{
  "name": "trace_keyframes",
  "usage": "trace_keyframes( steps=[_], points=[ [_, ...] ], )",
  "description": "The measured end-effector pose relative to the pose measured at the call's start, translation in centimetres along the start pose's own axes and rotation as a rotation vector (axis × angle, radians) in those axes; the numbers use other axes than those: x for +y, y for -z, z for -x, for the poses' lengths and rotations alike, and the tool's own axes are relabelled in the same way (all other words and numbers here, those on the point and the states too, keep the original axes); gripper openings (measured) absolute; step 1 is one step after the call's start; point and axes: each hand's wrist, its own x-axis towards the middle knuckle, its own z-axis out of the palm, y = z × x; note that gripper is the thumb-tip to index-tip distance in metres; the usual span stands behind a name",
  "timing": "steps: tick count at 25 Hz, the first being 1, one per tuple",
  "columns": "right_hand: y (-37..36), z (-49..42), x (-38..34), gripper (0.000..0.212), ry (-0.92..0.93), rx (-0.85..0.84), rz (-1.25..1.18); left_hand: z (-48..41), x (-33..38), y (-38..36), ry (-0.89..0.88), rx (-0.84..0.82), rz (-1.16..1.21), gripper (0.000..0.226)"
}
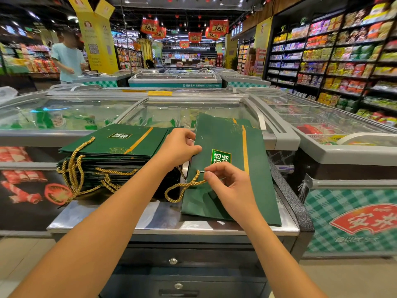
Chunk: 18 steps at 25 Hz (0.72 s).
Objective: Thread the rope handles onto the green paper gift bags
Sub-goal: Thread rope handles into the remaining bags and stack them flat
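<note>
I see only two arms on my feed, the rest of the body is out of view. The left forearm (pixel 120 207) is bare along its whole visible length, right down to the bottom edge, and so is the right forearm (pixel 272 244). Both look slim and smooth, and both wrists are plain skin. The left hand (pixel 178 147) and the right hand (pixel 229 186) are bare too, with slender fingers. The nails I can make out on the right hand are short and plain. One left finger carries a small pale, shiny spot, and I cannot tell whether it is a ring or a nail
</note>
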Motion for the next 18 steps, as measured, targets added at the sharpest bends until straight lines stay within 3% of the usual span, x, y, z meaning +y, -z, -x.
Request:
trace_keyframes(
  steps=[5,9,18],
  points=[
    [1.7,-0.5,-1.9,0.006,-0.056,-0.049,-0.003,3.2,-0.6,0.5,-0.048,-0.027,0.096,0.034],
    [2.3,-2.0,-2.3,0.007,-0.057,-0.022,0.06,7.2,-1.6,-0.5,0.018,-0.092,0.282,0.03],
    [0.1,-1.9,-0.1,0.009,0.09,-0.036,0.302,10.2,-4.6,-1.8,0.071,-0.147,0.592,0.035]
  ],
)
